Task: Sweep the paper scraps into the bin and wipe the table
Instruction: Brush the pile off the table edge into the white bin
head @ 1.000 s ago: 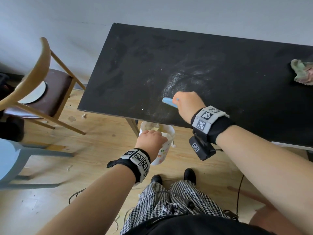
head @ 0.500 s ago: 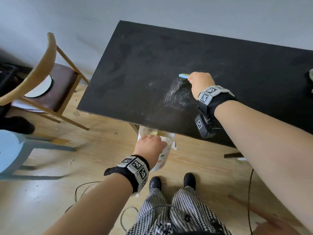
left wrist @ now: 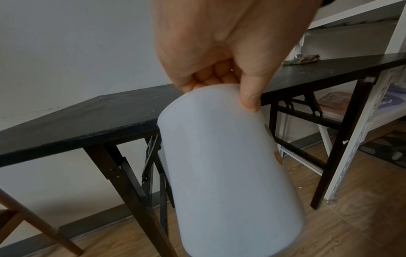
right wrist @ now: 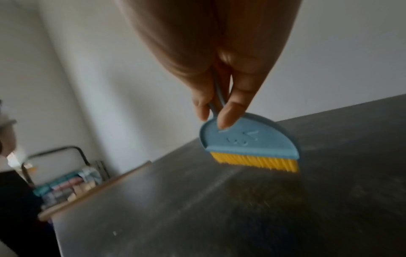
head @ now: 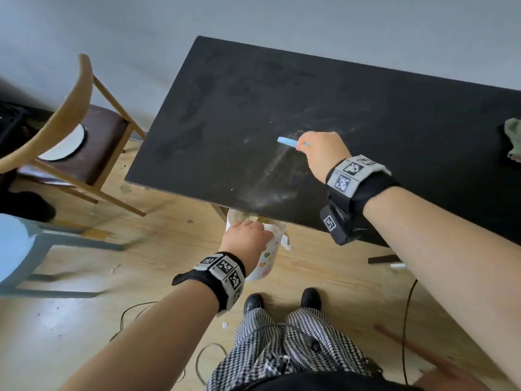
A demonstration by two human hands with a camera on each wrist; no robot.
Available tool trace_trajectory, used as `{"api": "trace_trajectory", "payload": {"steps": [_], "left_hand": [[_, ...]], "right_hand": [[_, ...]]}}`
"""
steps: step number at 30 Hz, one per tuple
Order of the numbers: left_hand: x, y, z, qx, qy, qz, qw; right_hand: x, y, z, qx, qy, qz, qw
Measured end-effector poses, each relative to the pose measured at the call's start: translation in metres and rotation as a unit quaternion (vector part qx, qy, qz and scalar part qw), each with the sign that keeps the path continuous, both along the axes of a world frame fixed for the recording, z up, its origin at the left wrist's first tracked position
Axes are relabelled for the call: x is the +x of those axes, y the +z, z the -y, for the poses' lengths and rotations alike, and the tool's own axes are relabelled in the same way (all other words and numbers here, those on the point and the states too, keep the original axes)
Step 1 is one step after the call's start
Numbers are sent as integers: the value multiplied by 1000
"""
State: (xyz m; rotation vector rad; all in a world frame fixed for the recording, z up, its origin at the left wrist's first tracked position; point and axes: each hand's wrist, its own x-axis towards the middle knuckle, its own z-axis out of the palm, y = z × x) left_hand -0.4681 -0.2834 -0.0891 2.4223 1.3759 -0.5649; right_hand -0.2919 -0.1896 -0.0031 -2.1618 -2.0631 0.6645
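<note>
My right hand [head: 321, 153] [right wrist: 217, 111] grips the handle of a small blue brush [head: 287, 142] [right wrist: 250, 140] with yellow bristles, which touch the black table [head: 282, 94] near its middle. A pale dusty streak [head: 270, 179] runs from the brush to the near edge. My left hand [head: 246, 238] [left wrist: 222, 74] holds the rim of a white bin [head: 267, 258] [left wrist: 228, 167] just under that edge, thumb outside, fingers inside. Yellowish scraps [head: 253, 218] show at the bin's mouth. A crumpled cloth [head: 513, 139] [left wrist: 303, 59] lies at the table's far right.
A wooden chair [head: 70, 131] with a white disc on its seat stands left of the table. A blue stool [head: 19, 249] is at the lower left. Cables [head: 135, 314] and small scraps lie on the wooden floor. White shelving [left wrist: 373, 52] stands beyond the table's right end.
My right hand swept the brush from the near edge out to the table's middle, then began drawing it back toward the edge. My left hand kept the bin under the edge.
</note>
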Motion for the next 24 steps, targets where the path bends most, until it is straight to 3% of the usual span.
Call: {"api": "trace_trajectory", "payload": {"steps": [3,7,11,14,16,19,21,24], "left_hand": [[-2,-1,2,1,-4,0,1000],[-6,-3,3,4,-12,0,1000],[-11,-5,3,6,-29,-1,1000],[-14,-5,4,6,-39,-7,999],[-17,-5,5,8,-42,-5,999],[-25,-6,6,13,-43,1,999],[-31,-7,6,18,-42,7,999],[-42,-8,8,17,-33,12,999]], "right_hand": [[-20,-12,13,-54,35,21,998],[-48,-9,57,-66,121,-41,990],[-37,1,54,-3,52,-96,994],[-26,-1,45,32,8,-3,999],[-37,-8,55,2,32,39,999],[-67,-12,78,-40,80,-44,995],[-74,-4,78,-16,57,-118,991],[-75,5,52,51,29,-106,993]]}}
